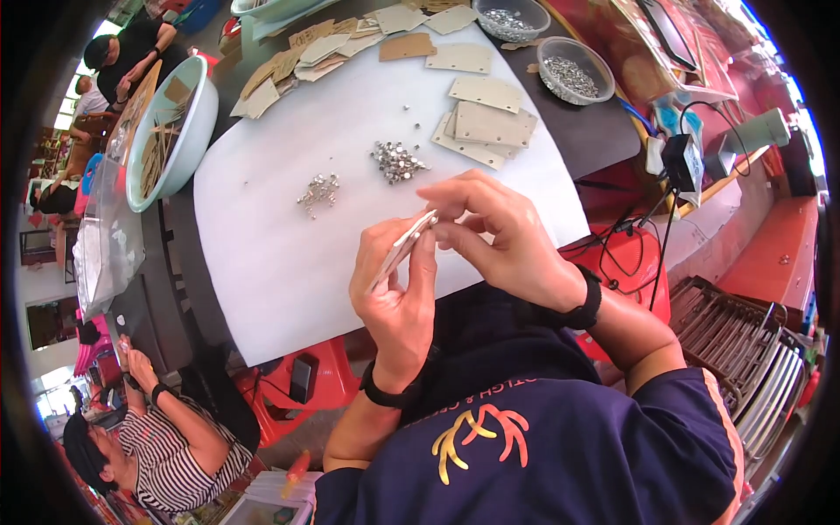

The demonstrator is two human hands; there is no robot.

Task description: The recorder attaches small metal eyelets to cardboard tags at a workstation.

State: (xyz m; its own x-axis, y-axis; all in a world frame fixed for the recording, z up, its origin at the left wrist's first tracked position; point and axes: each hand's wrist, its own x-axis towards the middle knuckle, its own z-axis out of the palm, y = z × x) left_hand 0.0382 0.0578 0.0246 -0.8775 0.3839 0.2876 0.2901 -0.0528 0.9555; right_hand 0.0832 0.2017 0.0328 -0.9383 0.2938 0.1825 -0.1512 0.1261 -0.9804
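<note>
Above the near part of the white sheet (pixel 289 280), my left hand (pixel 394 289) is closed on a flat beige piece (pixel 398 251), seen nearly edge-on and tilted. Small silver rivets (pixel 433 221) show along its edge. My right hand (pixel 499 227) meets the upper end of the same piece, thumb and fingers bent about its edge by a rivet; its fingertips are partly hidden. Beyond the hands lie a dense pile of silver rivets (pixel 395 162) and a looser pile of small rivet parts (pixel 318 194).
Several beige pieces with holes (pixel 490 125) lie at the right, and overlapping ones (pixel 324 51) at the back. Two clear tubs (pixel 573 72) of metal parts stand back right. A pale green basin (pixel 203 122) is at the left. Red stools (pixel 306 385) and co-workers (pixel 188 429) are nearby.
</note>
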